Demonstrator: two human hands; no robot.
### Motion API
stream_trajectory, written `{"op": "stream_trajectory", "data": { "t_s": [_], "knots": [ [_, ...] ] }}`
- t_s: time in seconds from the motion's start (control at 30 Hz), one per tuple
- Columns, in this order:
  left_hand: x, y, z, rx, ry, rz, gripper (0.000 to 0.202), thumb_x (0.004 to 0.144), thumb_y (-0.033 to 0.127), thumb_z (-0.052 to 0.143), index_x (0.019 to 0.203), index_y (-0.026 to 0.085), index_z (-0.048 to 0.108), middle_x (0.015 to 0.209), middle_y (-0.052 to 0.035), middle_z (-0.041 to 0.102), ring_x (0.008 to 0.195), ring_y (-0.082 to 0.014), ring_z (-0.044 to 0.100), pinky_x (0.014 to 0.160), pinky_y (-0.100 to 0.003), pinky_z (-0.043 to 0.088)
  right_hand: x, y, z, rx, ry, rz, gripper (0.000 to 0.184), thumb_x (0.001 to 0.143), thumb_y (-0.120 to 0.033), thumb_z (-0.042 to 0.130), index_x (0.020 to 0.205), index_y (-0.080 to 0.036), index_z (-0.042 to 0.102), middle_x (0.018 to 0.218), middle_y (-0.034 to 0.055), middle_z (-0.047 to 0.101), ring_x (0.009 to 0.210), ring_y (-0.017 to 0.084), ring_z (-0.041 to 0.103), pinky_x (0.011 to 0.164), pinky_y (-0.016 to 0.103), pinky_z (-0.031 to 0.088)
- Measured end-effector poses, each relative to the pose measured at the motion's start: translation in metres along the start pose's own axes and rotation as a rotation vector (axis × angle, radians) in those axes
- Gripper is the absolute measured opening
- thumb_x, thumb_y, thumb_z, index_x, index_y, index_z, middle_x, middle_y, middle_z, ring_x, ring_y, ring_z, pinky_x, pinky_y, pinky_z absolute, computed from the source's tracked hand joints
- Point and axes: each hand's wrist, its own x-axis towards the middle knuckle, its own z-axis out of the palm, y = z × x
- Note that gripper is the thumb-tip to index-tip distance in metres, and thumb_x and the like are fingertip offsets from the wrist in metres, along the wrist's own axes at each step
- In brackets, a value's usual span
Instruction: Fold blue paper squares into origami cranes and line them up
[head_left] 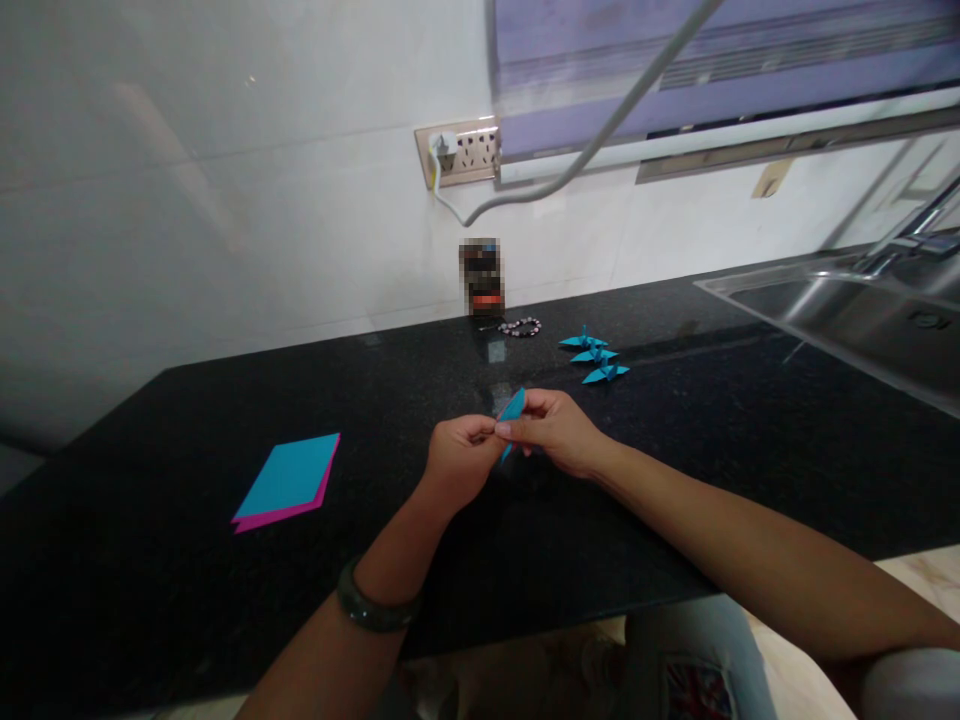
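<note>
Above the middle of the dark counter, a small folded piece of blue paper (513, 408) is pinched between both hands. My left hand (463, 460) is closed on its lower left side, thumb and fingers meeting at the fold. From the right, my right hand (559, 432) grips it with the thumb in front and the index finger behind its upper part. Part of the paper is hidden by the fingers. Just beyond my right hand stand three folded blue paper cranes (595, 356) in a slanting row.
A stack of blue and magenta paper sheets (291, 475) lies on the black counter (187, 590) at left. Behind are a beaded bracelet (523, 328) and a pixelated upright object (482, 277). A cable (570, 180) runs from the wall socket (459, 152). The sink (847, 300) is at right.
</note>
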Motion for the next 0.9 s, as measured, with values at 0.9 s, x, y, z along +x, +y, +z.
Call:
{"op": "stream_trajectory", "data": {
  "t_s": [0.9],
  "knots": [
    [-0.001, -0.008, -0.005, -0.051, -0.290, -0.038, 0.021, 0.072, 0.032, 0.060, 0.074, 0.012, 0.068, 0.068, -0.0061, 0.067, 0.061, -0.0146, 0.059, 0.059, -0.025, 0.045, -0.002, -0.011, -0.007, -0.175, 0.013, 0.027, 0.028, 0.061, -0.035, 0.070, 0.053, -0.013, 0.054, 0.043, -0.0044, 0.050, 0.034, 0.004, 0.037, 0.033, 0.017, 0.024]
  ]
}}
